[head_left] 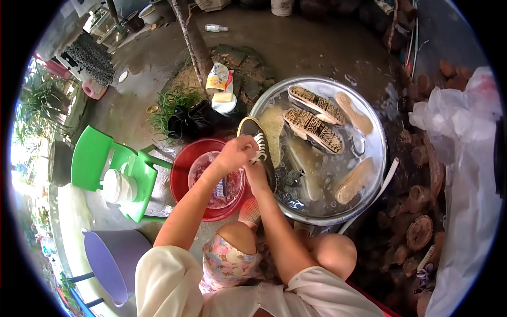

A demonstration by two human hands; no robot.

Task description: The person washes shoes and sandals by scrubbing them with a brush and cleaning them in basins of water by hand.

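A dark shoe (270, 153) with white laces and a pale rim is held upright between my hands, at the left edge of a large metal basin (382, 153). My left hand (237, 154) is closed at the laces. Below it, my right hand (256, 175) is closed on the side of the shoe. In the basin's cloudy, foamy water lie two patterned shoes (313, 129) and several pale shoes (354, 180), some sole up. Under my forearms stands a red basin (179, 169) with a clear bag and a blue-labelled item inside.
Left are a green chair (91, 156) bearing a white tub (119, 186), and a purple bucket (113, 264). Beyond the basins stand a thin trunk (194, 45), a soap bar (223, 97) on a white container and a printed packet (219, 79). Plastic sheeting (459, 153) hangs at right.
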